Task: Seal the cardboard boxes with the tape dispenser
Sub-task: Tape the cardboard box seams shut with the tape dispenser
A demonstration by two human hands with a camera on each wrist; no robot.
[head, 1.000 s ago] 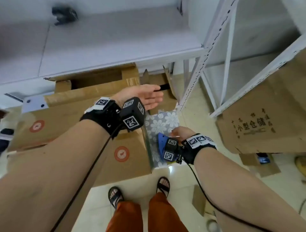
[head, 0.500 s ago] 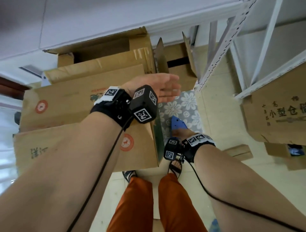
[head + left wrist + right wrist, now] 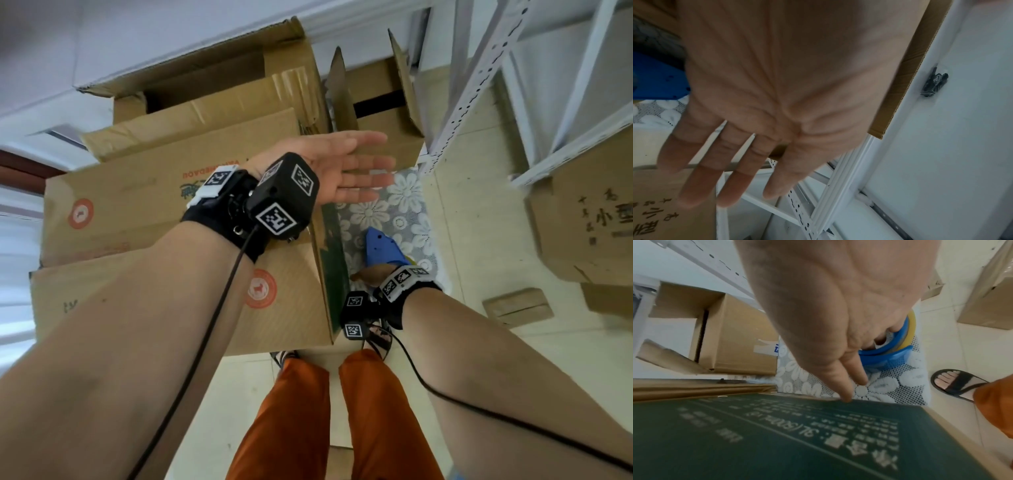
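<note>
A large cardboard box (image 3: pixel 164 212) with red round logos and a green side panel (image 3: pixel 777 434) stands in front of me. My left hand (image 3: pixel 356 171) hovers flat and open over the box's right edge, palm bare (image 3: pixel 777 89), holding nothing. My right hand (image 3: pixel 368 275) is low beside the green side and grips the blue tape dispenser (image 3: pixel 380 246). Its yellow tape roll (image 3: pixel 910 331) shows in the right wrist view. Two of that hand's fingers (image 3: pixel 840 386) point down to the box's bottom edge. A smaller box (image 3: pixel 383 113) stands behind with its flaps up.
A floral cloth (image 3: pixel 394 209) lies under the dispenser. A white metal rack (image 3: pixel 459 102) rises on the right, with a printed carton (image 3: pixel 582 222) on it. Another open box (image 3: pixel 205 78) sits at the back. A flat cardboard piece (image 3: pixel 517 306) lies on the tiled floor. My sandalled foot (image 3: pixel 953 382) is close by.
The head view has tilted, so the boxes sit lower and nearer. My left hand stays open and has drifted slightly right. My right hand keeps the dispenser low beside the box.
</note>
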